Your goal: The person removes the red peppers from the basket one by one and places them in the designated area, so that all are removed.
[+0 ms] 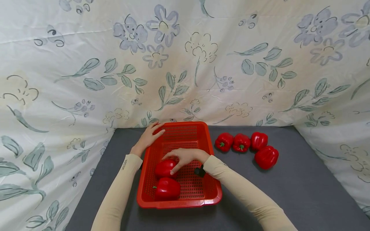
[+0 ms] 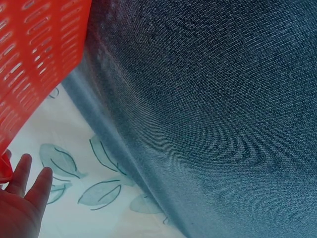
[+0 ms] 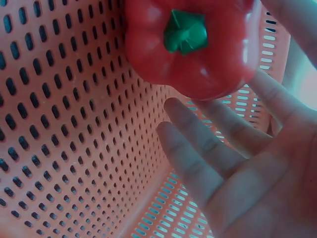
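In the head view, my right hand reaches into the red plastic basket. Its thumb and fingers hold a glossy red bell pepper from opposite sides. Seen from the right wrist, the pepper's green stem faces the camera, with the fingers stretched beneath. A second bell pepper lies just nearer, inside the basket's front left corner. My left hand rests at the basket's far left corner, its fingers extended along the rim; the left wrist view catches their tips beside the basket wall.
Several more red bell peppers sit in a group on the dark grey tabletop, right of the basket. A floral cloth hangs behind the table and along both sides.
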A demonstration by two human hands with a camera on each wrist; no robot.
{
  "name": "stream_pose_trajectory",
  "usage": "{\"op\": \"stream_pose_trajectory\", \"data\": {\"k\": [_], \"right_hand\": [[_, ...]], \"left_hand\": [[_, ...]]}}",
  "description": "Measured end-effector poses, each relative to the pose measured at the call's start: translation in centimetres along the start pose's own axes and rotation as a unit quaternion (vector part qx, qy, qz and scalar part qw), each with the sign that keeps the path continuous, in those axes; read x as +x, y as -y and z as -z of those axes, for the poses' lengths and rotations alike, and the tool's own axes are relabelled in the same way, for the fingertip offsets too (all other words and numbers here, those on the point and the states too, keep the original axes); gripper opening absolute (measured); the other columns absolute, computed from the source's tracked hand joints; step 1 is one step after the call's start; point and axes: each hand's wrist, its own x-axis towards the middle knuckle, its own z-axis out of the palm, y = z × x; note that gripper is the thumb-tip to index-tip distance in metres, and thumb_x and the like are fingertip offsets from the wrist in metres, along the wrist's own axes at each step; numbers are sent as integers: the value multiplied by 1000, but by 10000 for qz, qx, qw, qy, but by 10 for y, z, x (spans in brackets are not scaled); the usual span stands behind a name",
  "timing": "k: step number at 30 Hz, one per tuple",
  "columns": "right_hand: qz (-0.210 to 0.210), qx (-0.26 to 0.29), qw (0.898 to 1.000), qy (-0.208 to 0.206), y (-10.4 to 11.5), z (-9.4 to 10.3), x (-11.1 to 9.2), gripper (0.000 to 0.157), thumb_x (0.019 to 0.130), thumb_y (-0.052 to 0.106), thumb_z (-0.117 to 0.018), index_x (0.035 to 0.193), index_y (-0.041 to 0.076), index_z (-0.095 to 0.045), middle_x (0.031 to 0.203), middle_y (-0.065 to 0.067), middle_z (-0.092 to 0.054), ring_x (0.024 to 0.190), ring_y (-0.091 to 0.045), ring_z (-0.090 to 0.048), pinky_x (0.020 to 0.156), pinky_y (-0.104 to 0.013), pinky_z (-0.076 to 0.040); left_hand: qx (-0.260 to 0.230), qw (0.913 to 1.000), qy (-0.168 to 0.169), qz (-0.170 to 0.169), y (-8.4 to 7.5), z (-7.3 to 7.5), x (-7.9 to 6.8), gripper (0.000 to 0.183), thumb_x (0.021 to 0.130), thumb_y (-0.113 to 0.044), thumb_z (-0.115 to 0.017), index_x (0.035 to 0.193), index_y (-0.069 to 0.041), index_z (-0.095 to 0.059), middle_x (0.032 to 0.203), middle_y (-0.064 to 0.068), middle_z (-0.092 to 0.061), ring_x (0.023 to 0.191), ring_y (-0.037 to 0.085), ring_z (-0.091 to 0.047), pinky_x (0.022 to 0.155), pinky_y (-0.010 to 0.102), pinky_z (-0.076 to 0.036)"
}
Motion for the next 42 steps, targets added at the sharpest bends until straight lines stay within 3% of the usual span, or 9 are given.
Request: {"op": "stream_pose_trajectory", "data": {"k": [16, 30, 42], "right_hand": [[9, -70, 10000, -17, -2, 0, -1, 62, 79, 31, -73, 134, 19, -48, 126, 4, -55, 98, -7, -54, 81, -19, -49], [296, -154, 9988, -353, 2, 10, -14, 64, 80, 32, -72, 136, 16, -46, 132, 1, -51, 105, -13, -53, 83, -20, -48], [454, -210, 9964, -684, 12, 19, -31, 65, 78, 32, -73, 136, 17, -46, 130, 3, -53, 106, -10, -52, 86, -24, -49]], "left_hand": [[36, 10000, -33, -7, -4, 0, -1, 57, 91, -54, -45, 141, -25, -41, 153, 7, -23, 139, 31, -21, 105, 61, -24], [7, 10000, -12, -30, -2, 0, -2, 57, 91, -54, -45, 141, -26, -41, 153, 6, -23, 139, 32, -21, 105, 62, -23], [-11, 10000, 30, 35, -1, -1, -2, 58, 91, -55, -44, 141, -27, -40, 153, 6, -22, 138, 32, -21, 105, 62, -23]]}}
